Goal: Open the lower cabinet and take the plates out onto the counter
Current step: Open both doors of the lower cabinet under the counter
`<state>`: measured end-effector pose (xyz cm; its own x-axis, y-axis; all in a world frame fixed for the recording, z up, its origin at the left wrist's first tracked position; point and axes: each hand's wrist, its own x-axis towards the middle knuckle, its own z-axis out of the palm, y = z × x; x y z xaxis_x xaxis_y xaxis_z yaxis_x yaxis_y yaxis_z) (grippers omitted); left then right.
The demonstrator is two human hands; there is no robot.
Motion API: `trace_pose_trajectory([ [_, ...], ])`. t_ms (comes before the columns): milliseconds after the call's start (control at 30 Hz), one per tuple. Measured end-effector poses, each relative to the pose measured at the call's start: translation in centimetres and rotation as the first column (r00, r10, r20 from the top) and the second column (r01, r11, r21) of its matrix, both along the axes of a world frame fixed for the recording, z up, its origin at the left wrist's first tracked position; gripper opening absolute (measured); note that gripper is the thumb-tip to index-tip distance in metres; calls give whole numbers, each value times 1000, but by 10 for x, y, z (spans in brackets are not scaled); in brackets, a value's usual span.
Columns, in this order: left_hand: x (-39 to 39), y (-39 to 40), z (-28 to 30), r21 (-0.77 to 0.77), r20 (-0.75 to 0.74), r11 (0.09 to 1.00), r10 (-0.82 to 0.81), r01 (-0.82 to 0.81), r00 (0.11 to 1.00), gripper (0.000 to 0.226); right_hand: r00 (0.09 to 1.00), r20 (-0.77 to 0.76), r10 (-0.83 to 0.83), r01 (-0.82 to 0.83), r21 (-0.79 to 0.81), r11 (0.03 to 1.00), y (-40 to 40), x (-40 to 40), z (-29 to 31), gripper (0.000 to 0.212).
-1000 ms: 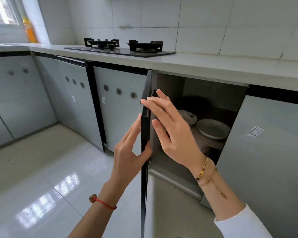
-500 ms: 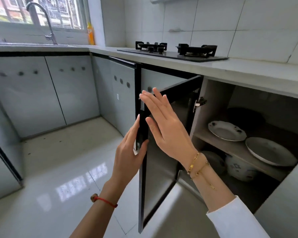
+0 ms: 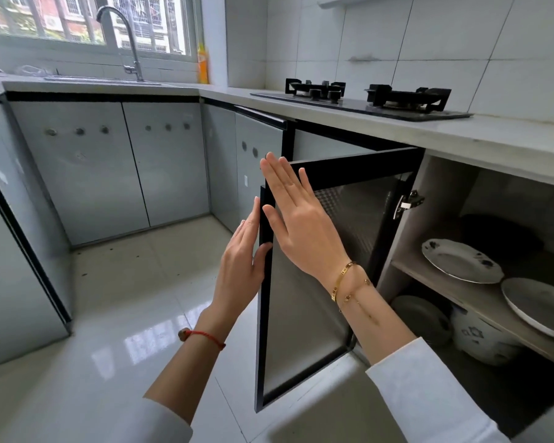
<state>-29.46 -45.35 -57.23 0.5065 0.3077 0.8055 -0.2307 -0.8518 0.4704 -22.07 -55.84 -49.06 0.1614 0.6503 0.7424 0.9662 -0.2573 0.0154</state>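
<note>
Your left hand has its grip on the free edge of the cabinet door: the thumb hooks onto the black frame from the inner side while the straight fingers lie along the outer face, so the edge is pinched between them. Your right hand takes hold of nothing; its grip is spread flat, fingers together and pointing up, palm laid against the inner side of the door near the top corner. A red cord sits on your left wrist and gold bracelets on the right, with white sleeves below both.

That door stands swung well out from the cabinet, hanging on a metal hinge at the side wall. Inside, a shelf carries two plates: a patterned one nearer the hinge and a plain one just beside it toward the right edge of view. Behind them lies something dark that you cannot make out. Under the shelf stand a dark round piece and a white patterned pot.

Above the cabinet runs the tabletop, with a black gas hob set into it. Farther left, a tap rises under the window.
</note>
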Motion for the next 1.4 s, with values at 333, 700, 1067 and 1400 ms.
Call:
trace_pose_trajectory([
  [333, 1, 6, -2, 20, -6, 1000, -5, 5, 1000, 67, 1000, -22, -2, 1, -3, 1000, 1, -3, 4, 56],
  [700, -10, -19, -1, -20, 4, 1000, 5, -5, 1000, 64, 996, -60, -59, 59, -9, 998, -34, -17, 4, 57],
  [1067, -6, -84, 8, 141, 106, 984, -120, 105, 987, 53, 939, -70, -338, 337, -21, 941, -117, -13, -5, 55],
  [1400, 64, -188, 31, -51, -45, 836, -548, 546, 835, 60, 739, -113, -664, 671, 34, 741, -241, 1, -7, 54],
])
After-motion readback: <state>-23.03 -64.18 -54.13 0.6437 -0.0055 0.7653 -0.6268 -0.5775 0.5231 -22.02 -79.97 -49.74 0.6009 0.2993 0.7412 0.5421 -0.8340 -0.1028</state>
